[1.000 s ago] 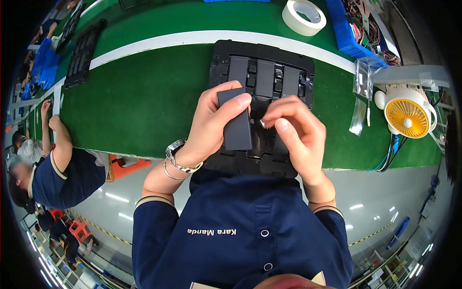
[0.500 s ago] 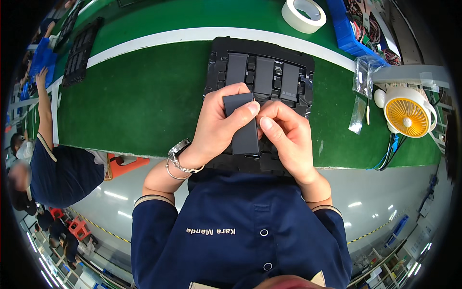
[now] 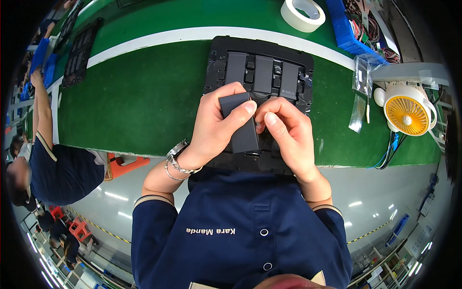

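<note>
My left hand (image 3: 216, 120) is closed around a dark grey rectangular block (image 3: 244, 135) with flat faces, its thumb lying across the upper part. Close against the block's right edge is my right hand (image 3: 287, 130), thumb and index finger pinched together; whatever is between those fingertips is too small or hidden to make out. Under both hands lies a black moulded tray (image 3: 221, 45) with shaped slots. Three similar dark blocks, among them one grey block (image 3: 263, 74), sit side by side in its far row. My hands and the held block hide much of the tray's near half.
A roll of white tape (image 3: 303, 21) lies at the back. On the right are a blue bin (image 3: 349, 36) of wires and tools, clear plastic bags (image 3: 357, 115) and a small white-and-yellow fan (image 3: 407, 115). Another black tray (image 3: 83, 53) is at far left, near a co-worker (image 3: 62, 168).
Both hands and the block have shifted very slightly to the left, and my right thumb has edged up. The tray has moved a little. At left, the co-worker's arm has changed position.
</note>
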Motion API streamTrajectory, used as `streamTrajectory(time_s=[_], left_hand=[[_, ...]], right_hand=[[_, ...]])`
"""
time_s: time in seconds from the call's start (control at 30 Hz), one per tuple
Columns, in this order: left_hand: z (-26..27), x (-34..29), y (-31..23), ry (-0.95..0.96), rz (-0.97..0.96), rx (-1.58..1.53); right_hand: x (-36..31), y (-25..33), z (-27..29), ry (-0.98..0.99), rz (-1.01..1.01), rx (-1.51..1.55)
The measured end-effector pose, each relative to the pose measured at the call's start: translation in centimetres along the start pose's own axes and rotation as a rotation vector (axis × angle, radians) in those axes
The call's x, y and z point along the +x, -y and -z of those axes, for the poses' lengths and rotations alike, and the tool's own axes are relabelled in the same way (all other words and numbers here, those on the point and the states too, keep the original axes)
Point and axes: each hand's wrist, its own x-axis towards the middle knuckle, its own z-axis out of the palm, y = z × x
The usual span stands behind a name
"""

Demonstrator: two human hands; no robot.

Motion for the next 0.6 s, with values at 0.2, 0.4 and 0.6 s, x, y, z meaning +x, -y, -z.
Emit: streamTrajectory(time_s=[0.2,0.4,0.6], left_hand=[[0.09,0.01,0.45,-0.013,-0.080,0.114],[-0.28,-0.22,0.53,-0.045,-0.131,0.185],[-0.19,-0.21,-0.03,0.007,0.006,0.135]], right_hand=[[0.07,-0.50,0.33,0.053,0.064,-0.114],[-0.12,-0.42,0.27,0.061,0.041,-0.195],[-0.10,-0.70,0.73,0.074,-0.031,0.043]])
